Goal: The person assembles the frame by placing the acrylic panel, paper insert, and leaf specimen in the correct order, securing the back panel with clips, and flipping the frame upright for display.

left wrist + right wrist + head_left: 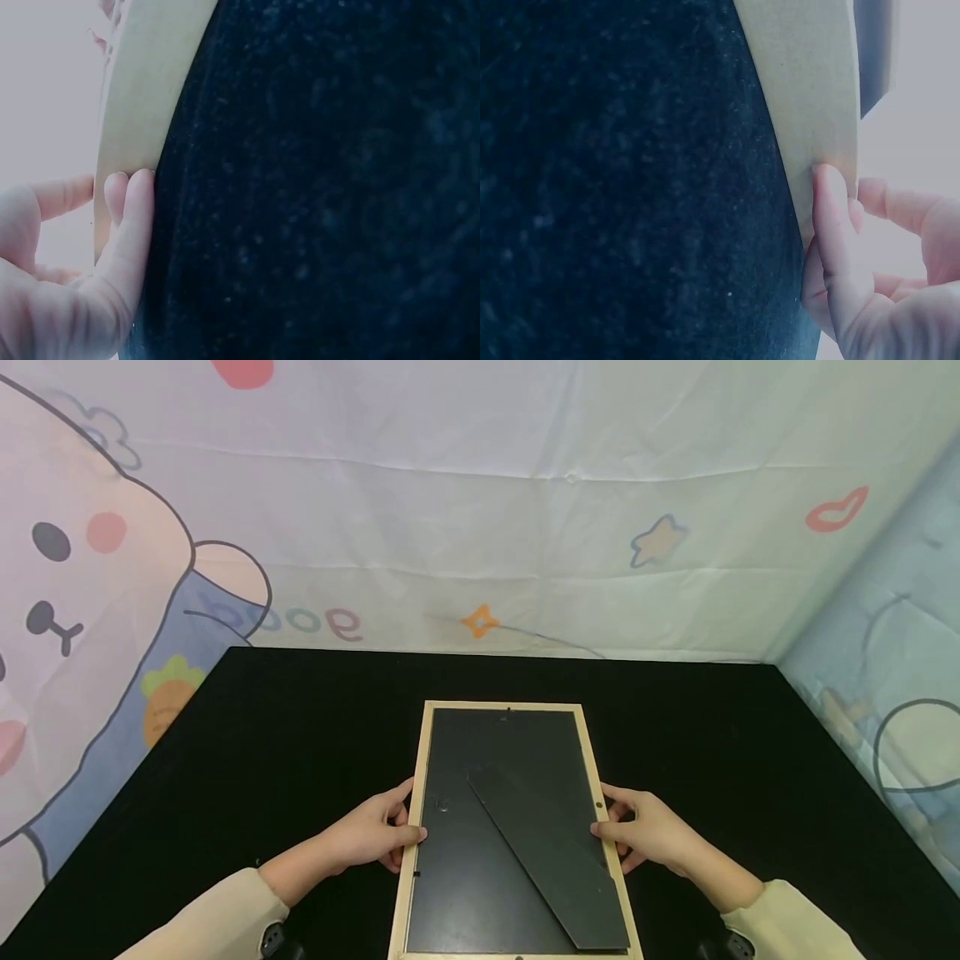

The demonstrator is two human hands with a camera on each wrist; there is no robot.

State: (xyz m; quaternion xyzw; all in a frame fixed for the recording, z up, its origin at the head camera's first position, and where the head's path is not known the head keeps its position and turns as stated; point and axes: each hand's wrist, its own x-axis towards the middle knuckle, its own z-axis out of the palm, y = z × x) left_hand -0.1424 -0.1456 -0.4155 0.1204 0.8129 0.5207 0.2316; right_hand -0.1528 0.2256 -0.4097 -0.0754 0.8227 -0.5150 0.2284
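Note:
In the head view, a picture frame with a light wooden border stands before me, its black backing facing me. A long black easel leg lies slantwise across that backing. My left hand grips the left side, thumb on the border and fingers behind the edge. Opposite it, my right hand grips the right side in the same way. The left wrist view shows left fingers against the pale wooden edge. Right fingers meet the other edge in the right wrist view. The frame's front is hidden.
A black tabletop spreads around the frame. Behind it hangs a pale cloth backdrop printed with a cartoon animal and stars. A bluish printed cloth hangs at the right side.

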